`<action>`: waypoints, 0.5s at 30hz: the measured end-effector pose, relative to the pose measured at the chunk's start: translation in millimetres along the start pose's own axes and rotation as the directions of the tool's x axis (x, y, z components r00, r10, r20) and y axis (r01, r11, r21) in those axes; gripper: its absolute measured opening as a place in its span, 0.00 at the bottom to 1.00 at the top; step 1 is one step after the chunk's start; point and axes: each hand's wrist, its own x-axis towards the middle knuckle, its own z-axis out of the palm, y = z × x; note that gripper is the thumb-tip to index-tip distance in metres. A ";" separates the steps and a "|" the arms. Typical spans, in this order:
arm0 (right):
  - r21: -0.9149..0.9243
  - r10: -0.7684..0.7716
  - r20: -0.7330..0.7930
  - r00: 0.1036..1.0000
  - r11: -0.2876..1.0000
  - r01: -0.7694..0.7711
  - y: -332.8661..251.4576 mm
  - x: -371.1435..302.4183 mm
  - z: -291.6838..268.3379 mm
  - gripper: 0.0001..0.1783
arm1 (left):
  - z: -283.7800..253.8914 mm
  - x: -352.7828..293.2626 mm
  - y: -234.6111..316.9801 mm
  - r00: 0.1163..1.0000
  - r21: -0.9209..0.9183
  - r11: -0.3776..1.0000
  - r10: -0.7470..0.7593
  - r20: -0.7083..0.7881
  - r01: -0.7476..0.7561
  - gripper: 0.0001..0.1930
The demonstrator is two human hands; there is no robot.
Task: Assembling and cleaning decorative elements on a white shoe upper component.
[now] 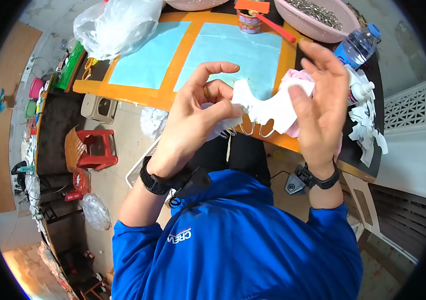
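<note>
My left hand (202, 102) pinches the left end of a white cut-out piece (264, 110) between thumb and fingers, its index finger raised. The piece is flat, with curved notches along its edges; whether it is card or cloth I cannot tell. Several thin metal wire loops (247, 129) hang at its lower edge. At the other end, my right hand (323, 102) has its thumb over the white piece and its upper fingers spread upward. Pink cloth (295, 77) shows behind that end, partly hidden by the right hand. Both hands are raised over the table's near edge.
The table has blue panels (230, 55) bordered by orange tape. On it stand a clear plastic bag (118, 30), a tin (249, 22) with a red stick, a pink basket (289, 4) of small metal pieces, a water bottle (359, 46), a white-capped bottle (362, 92) and white scraps (365, 132).
</note>
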 end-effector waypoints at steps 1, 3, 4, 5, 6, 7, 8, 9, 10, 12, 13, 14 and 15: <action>-0.032 0.081 0.060 0.995 0.996 -0.079 -0.6 -2.3 -3.3 0.27 | 5.3 4.9 0.2 1.000 0.015 1.000 -0.010 0.014 0.010 0.25; -0.107 0.250 0.165 0.954 0.966 -0.235 -0.9 -6.1 -12.3 0.30 | 17.0 13.4 2.3 0.998 0.048 0.998 -0.034 0.045 0.032 0.25; -0.221 0.300 0.227 0.926 0.943 -0.251 1.3 -4.5 -21.9 0.31 | 21.6 17.7 1.8 0.998 0.086 0.996 -0.032 0.055 0.027 0.25; -0.340 0.235 0.270 0.934 0.931 -0.136 2.7 -0.2 -30.7 0.31 | 25.8 21.7 1.8 0.998 0.123 0.992 -0.028 0.065 0.020 0.25; -0.447 0.177 0.321 0.930 0.894 -0.016 3.6 5.3 -39.1 0.31 | 29.6 25.7 2.2 0.997 0.160 0.987 -0.024 0.075 0.012 0.25; -0.445 0.203 0.324 0.924 0.895 -0.041 2.6 7.2 -42.6 0.30 | 32.4 29.5 3.7 0.996 0.203 0.979 -0.030 0.087 0.012 0.26; -0.444 0.230 0.328 0.916 0.894 -0.065 1.6 8.9 -46.0 0.29 | 34.5 32.5 5.5 0.995 0.242 0.970 -0.036 0.098 0.011 0.26; -0.442 0.255 0.332 0.908 0.892 -0.089 0.9 11.2 -49.5 0.27 | 37.1 35.6 6.8 0.993 0.281 0.960 -0.042 0.108 0.010 0.26; -0.395 0.317 0.336 0.887 0.902 -0.173 0.9 11.2 -50.3 0.27 | 40.3 39.2 7.3 0.992 0.320 0.947 -0.038 0.122 -0.003 0.26; -0.272 0.415 0.383 0.825 0.904 -0.329 2.5 10.7 -48.9 0.24 | 44.5 46.3 6.5 0.988 0.390 0.920 -0.027 0.151 -0.034 0.26; -0.231 0.410 0.372 0.833 0.910 -0.345 5.6 10.0 -48.2 0.23 | 45.6 48.9 6.7 0.984 0.401 0.915 -0.023 0.178 -0.051 0.26; -0.188 0.406 0.359 0.840 0.913 -0.361 10.2 8.6 -47.3 0.22 | 45.8 51.8 6.8 0.978 0.412 0.909 -0.021 0.206 -0.067 0.27; -0.144 0.402 0.347 0.847 0.916 -0.375 13.5 6.6 -46.4 0.21 | 45.5 54.0 7.0 0.973 0.423 0.903 -0.019 0.232 -0.083 0.28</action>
